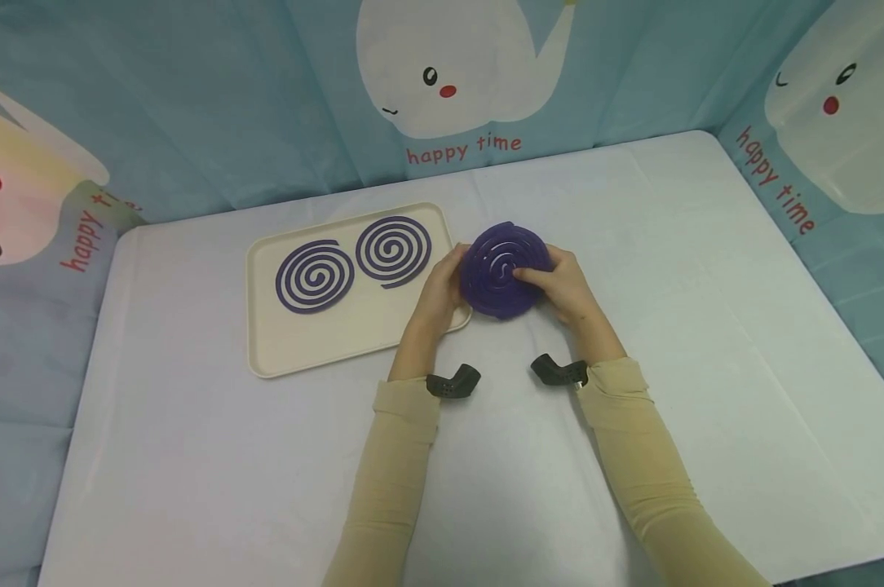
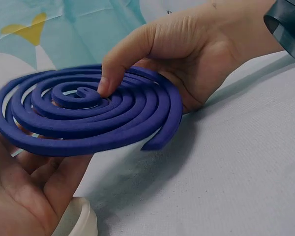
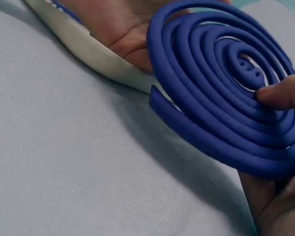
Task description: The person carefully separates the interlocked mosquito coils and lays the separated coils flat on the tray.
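A round purple-blue mosquito coil (image 1: 495, 293) is held above the table between both hands, its spiral wound tightly. The right hand (image 1: 570, 285) grips it from the right, thumb on the upper face near the center and fingers underneath. From the left, the left hand (image 1: 438, 289) holds the rim, with its fingers partly hidden below the coil. In the left wrist view, the coil (image 2: 78, 145) is tilted, and its loose outer end shows. Near the left hand, a cream tray (image 1: 280, 355) carries two single coils, a left one (image 1: 289, 303) and a right one (image 1: 422, 269).
A white cloth covers the table (image 1: 706, 342). Blue curtains (image 1: 244, 106) with whale prints stand along its back and sides. Dark curved devices are strapped at the left wrist (image 1: 453, 383) and right wrist (image 1: 559, 372).
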A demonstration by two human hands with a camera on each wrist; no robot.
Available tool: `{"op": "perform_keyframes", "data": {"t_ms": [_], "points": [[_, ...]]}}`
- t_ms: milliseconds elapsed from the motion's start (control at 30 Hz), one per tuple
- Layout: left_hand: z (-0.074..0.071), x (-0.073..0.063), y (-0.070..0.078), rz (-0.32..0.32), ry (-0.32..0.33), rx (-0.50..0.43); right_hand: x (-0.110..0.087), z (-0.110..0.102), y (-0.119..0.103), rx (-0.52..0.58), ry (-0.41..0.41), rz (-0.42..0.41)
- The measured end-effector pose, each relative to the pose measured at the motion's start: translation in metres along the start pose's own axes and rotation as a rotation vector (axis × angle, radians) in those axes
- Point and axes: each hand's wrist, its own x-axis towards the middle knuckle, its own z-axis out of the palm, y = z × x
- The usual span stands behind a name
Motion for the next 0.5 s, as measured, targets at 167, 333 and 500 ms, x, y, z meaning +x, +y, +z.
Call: {"op": "perform_keyframes", "data": {"t_ms": [167, 333, 500], "points": [[-0.0002, 0.0013, -0.0016, 0.017, -0.032, -0.022, -0.0007, -0.0003, -0.0001, 0.004, 0.000, 0.014], [-0.0007, 0.0024, -0.0032, 0.041, -0.062, -0.064, -0.0004, -0.0003, 0.0004, 0.012, 0.007, 0.015], [-0.0021, 0.0029, -0.0041, 0.049, -0.093, -0.130, -0.0009, -0.0003, 0.0001, 0.046, 0.005, 0.009]]}}
